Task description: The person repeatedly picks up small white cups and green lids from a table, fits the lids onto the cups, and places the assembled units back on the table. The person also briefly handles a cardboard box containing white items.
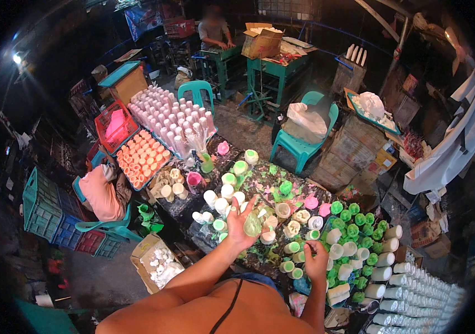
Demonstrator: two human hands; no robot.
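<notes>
My left hand (241, 227) is over the middle of the dark, wax-spattered table (193, 192), its fingers round a pale green, rounded piece (253, 225) whose exact kind I cannot make out. My right hand (316, 260) is closed in a pinch above the near right part of the table; whatever its fingertips hold is too small to name. Short white cylinders with green tops (240, 167) stand beyond and left of my left hand. Between my hands are cream-coloured cups (292, 228) and more green-topped white cylinders (291, 247). Ruffled green cups (352, 230) crowd the table right of my right hand.
Trays of orange-centred pieces (144, 158) and pink-white cylinders (176, 119) fill the table's far left. A seated person in orange (102, 192) is at left; another person (213, 30) sits far back. Green chairs (304, 136) stand beyond; a carton of white pieces (159, 261) lies nearby.
</notes>
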